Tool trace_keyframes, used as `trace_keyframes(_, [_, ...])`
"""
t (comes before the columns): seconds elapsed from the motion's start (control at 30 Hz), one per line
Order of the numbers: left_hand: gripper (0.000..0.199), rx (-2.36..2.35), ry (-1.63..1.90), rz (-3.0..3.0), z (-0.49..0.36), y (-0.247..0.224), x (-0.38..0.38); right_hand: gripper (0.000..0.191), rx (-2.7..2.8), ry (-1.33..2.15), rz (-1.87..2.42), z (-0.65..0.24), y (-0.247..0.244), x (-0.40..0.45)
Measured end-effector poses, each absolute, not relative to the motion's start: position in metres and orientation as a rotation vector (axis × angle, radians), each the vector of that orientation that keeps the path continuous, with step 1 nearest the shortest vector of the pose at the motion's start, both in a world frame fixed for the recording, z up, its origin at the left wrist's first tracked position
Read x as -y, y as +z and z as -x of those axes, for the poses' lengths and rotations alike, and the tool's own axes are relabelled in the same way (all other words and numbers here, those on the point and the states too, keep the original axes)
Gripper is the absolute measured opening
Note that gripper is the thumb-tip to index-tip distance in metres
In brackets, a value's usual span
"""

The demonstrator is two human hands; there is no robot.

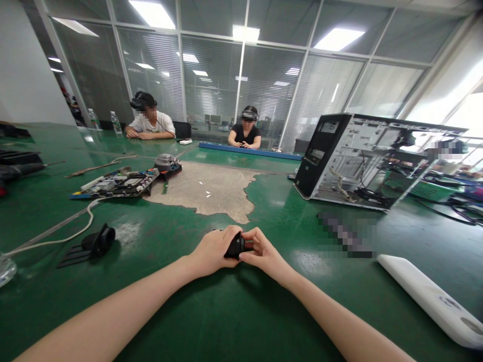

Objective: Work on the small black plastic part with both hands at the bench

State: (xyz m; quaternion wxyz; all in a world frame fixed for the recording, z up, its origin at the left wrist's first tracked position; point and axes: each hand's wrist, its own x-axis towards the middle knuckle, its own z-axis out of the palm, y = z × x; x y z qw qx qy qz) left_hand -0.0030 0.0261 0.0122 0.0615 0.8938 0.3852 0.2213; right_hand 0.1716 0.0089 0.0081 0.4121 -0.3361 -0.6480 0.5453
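Between my two hands, just over the green table (181, 311), is a small black plastic part (234, 245) with a rounded end. My left hand (211, 251) wraps round its body from the left, covering much of it. From the right, the fingers of my right hand (262, 251) pinch the part's rounded end. What kind of part it is cannot be made out. To the left lies another black plastic piece (98, 241), with a round end and flat prongs.
A circuit board (121, 183) and a round fan-like cooler (168, 163) sit back left beside a bare patch (219, 196). An open computer case (320, 156) stands right, a white elongated object (426, 296) nearer. A white cable (88, 216) runs left. Two people (151, 120) sit across the table.
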Motion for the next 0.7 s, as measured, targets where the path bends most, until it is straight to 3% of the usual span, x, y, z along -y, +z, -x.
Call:
trace_keyframes(0.17, [0.051,-1.156,0.702,-2.71,0.0021,0.011,-0.0263,0.024,1.557,1.4,0.836,-0.169,0.0043,-0.0108])
trace_keyframes(0.4, [0.05,-1.162,0.699,-2.698,0.0019,0.0113,-0.0259,0.032,1.561,1.373,0.932,-0.1683,0.0016,-0.0123])
trace_keyframes(0.7, [0.052,-1.157,0.667,-2.692,0.003,0.012,-0.026,0.03,1.579,1.393,0.863,-0.1694,0.0077,-0.0093])
